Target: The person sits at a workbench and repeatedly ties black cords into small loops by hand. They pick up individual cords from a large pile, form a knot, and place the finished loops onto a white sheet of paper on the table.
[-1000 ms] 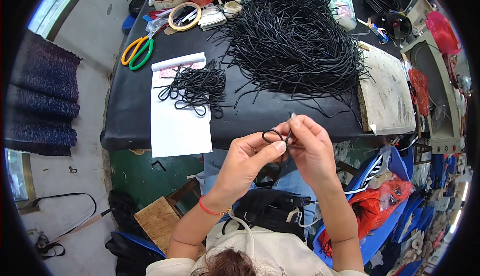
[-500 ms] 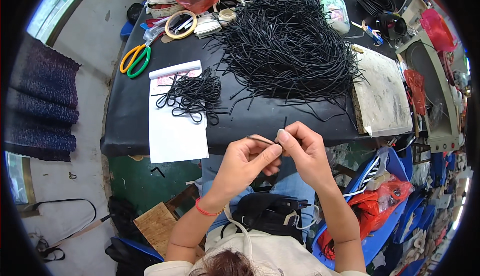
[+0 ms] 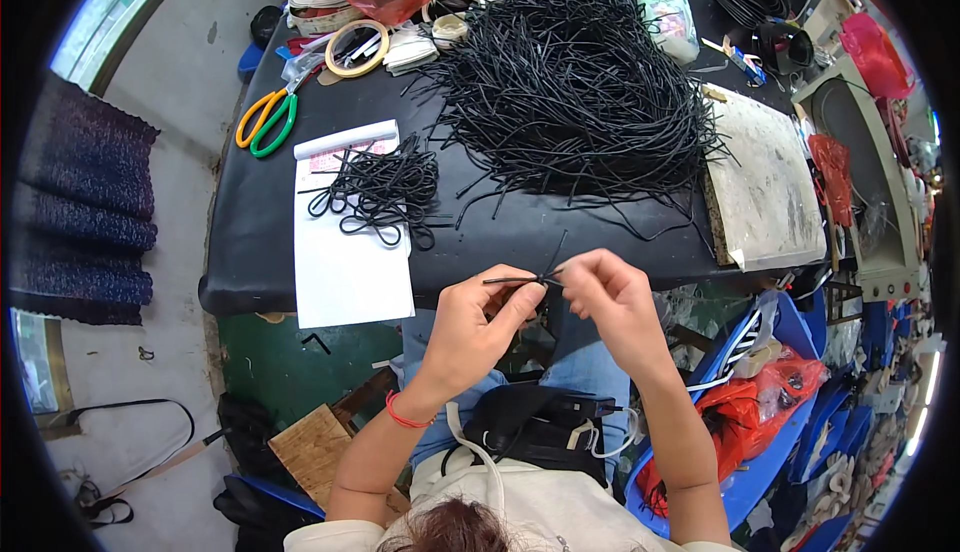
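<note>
Black cord (image 3: 510, 280), stretched leftward with one end up, is pinched by the left hand (image 3: 475, 327) near the counter's (image 3: 480, 257) edge; the right hand's (image 3: 618, 302) pinch cannot be told; the hands have been drawn slightly apart.

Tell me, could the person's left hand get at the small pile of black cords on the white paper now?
Probably yes: nothing seems to stand between the left hand and the small pile of black cords, though it is pinching a black cord.
</note>
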### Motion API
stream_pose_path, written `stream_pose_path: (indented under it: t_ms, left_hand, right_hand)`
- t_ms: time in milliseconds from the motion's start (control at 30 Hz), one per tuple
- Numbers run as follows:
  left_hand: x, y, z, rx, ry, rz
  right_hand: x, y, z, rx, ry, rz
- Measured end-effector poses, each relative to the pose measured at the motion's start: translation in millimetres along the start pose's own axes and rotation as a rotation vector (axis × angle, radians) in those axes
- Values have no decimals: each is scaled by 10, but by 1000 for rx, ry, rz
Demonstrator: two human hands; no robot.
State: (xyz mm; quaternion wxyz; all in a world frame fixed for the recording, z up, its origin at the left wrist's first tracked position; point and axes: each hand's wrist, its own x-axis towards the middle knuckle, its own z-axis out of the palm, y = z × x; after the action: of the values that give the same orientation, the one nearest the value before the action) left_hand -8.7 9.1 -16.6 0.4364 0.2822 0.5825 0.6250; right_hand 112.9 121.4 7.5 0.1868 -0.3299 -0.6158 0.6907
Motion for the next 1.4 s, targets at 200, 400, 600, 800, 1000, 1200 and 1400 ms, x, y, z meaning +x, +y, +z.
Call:
stream_pose_path:
  t_ms: [200, 400, 600, 800, 1000, 1200, 1400]
  left_hand:
    - [-45, 78, -44, -170, -93, -113]
    - [-66, -4, -5, -456, -44, -131]
    - [-59, -25, -7, -672, -79, -164]
    - [-11, 104, -119, -307, -112, -126]
    - [-17, 59, 97, 705, 259, 487]
    - [20, 37, -143, -125, -106, -59]
    - [19, 105, -247, -366, -150, -211]
  right_hand:
    - [-67, -22, 65, 46, -33, -68]
    - [-85, 83, 144, 219, -3, -81]
    - [-86, 19, 197, 271, 27, -73]
    - [-21, -35, 155, 130, -59, 47]
    - [84, 20, 308, -551, 207, -400]
    - [122, 26, 79, 140, -9, 86]
    - [114, 48, 91, 162, -37, 122]
